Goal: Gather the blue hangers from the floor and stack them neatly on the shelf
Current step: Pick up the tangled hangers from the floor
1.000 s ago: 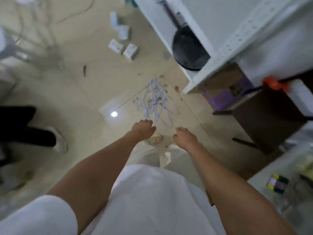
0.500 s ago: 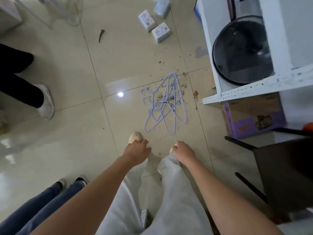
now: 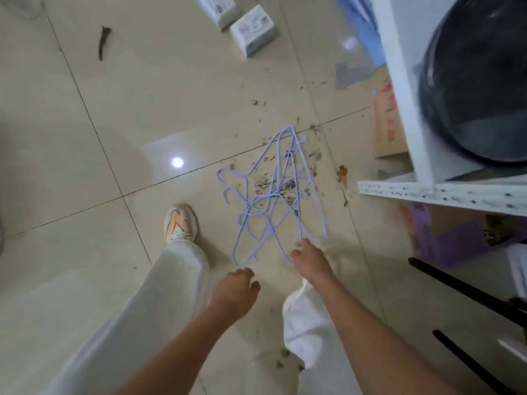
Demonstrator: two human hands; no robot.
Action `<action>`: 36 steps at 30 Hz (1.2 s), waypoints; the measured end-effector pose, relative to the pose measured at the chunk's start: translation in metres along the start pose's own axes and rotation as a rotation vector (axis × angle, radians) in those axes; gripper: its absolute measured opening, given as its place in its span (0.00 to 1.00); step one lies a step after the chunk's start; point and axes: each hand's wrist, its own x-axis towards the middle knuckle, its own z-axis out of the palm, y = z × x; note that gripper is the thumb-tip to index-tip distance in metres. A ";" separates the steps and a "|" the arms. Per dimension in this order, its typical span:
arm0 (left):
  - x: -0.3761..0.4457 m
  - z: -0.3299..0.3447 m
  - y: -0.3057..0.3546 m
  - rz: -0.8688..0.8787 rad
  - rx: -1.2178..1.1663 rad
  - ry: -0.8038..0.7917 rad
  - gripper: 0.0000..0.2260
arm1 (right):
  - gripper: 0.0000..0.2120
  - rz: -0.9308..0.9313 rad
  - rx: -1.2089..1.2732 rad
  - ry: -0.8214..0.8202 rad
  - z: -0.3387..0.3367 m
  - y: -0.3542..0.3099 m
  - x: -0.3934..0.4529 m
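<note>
Blue hangers [image 3: 273, 201] lay in one tangled pile on the floor [image 3: 142, 109], directly ahead of both hands and a bit to the person's right. Pile's long axis ran away from the person — wide bars nearest the hands, some hooks out to the left, a narrow end pointing at the far tile seam. Debris was scattered under and around them.

Right hand [image 3: 309, 259] was nearer: its fingertips sat at the near edge of the pile, fingers loosely curled, holding nothing — contact with the wire I couldn't confirm. Left hand [image 3: 235, 292] hung just short of the pile, relaxed and empty.

Both arms reached forward and down, roughly parallel. White shelf [image 3: 439, 192] stood to the right, near the pile, with a dark pan [image 3: 479, 89] on it. Judged: reach stage, nothing gathered yet; right hand likely to grip first.
</note>
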 end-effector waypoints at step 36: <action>0.223 0.014 -0.021 -0.110 -0.380 0.044 0.06 | 0.22 0.281 0.082 0.550 0.037 0.012 0.187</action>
